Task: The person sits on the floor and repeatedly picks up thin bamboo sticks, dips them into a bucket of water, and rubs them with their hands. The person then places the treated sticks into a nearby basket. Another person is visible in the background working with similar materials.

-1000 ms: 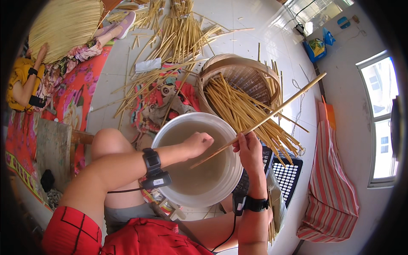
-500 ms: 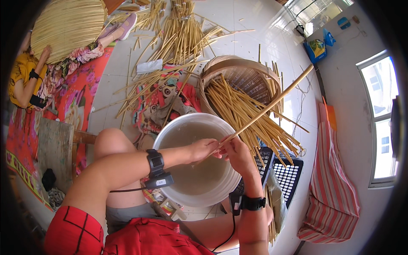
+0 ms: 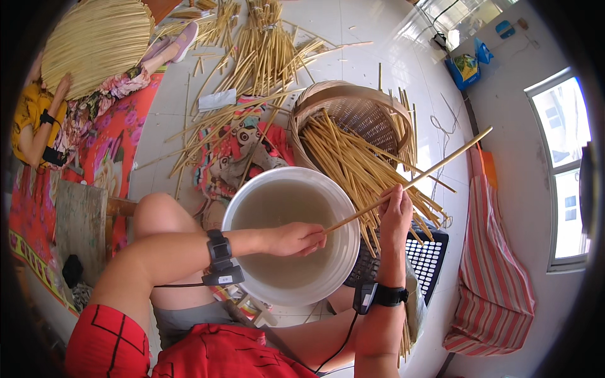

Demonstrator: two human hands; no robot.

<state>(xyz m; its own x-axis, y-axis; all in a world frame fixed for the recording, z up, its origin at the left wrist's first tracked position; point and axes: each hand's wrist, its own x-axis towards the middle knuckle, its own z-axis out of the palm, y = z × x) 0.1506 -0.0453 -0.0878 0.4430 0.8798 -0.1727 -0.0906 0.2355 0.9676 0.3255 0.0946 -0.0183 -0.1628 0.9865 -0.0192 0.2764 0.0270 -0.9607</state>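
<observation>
Bamboo stick gripped by both hands

White bucket mouth open (murky water), woven basket crowding beyond

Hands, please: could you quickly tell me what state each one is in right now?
Left hand: closed on the lower end of the long stick, above the white bucket.
Right hand: closed around the same stick, further up.
</observation>
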